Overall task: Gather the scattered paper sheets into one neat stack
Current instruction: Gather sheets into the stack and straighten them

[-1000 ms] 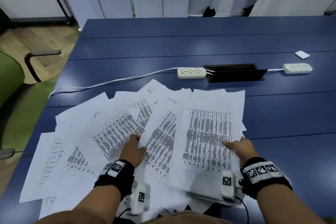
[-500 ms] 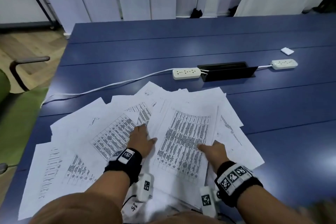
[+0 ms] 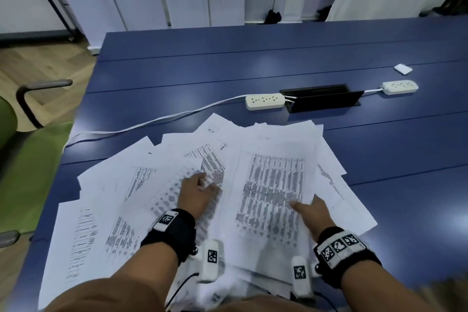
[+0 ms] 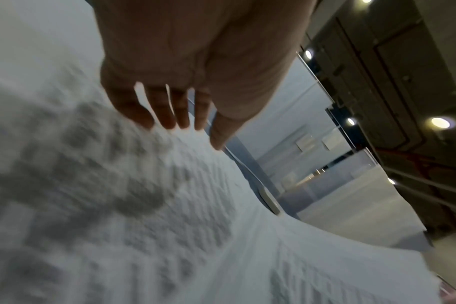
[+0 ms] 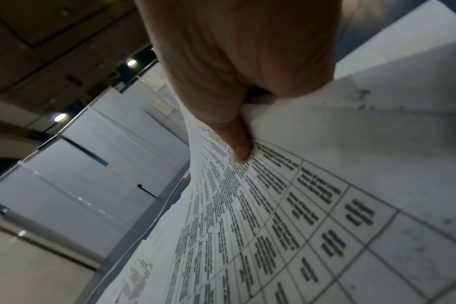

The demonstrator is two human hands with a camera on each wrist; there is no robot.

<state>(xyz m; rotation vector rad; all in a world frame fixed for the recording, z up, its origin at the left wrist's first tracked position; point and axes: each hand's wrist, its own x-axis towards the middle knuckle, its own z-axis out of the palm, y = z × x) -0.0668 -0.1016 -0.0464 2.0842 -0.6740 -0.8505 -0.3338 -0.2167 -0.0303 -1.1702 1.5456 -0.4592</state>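
Many printed white paper sheets lie fanned and overlapping on the blue table. My left hand lies flat on the sheets left of centre, fingers straight and spread, tips touching paper; the left hand holds nothing. My right hand pinches the right edge of a bundle of sheets topped by a dense printed table. In the right wrist view the right hand has its thumb pressed on the top sheet, with the fingers hidden beneath.
Two white power strips flank a black cable box beyond the papers. A white cord runs left off the table. A small white scrap lies far right. A green chair stands at the table's left edge.
My right hand has slid left with the bundle, uncovering sheets on the right. My left hand has shifted a little forward and right on the pile.
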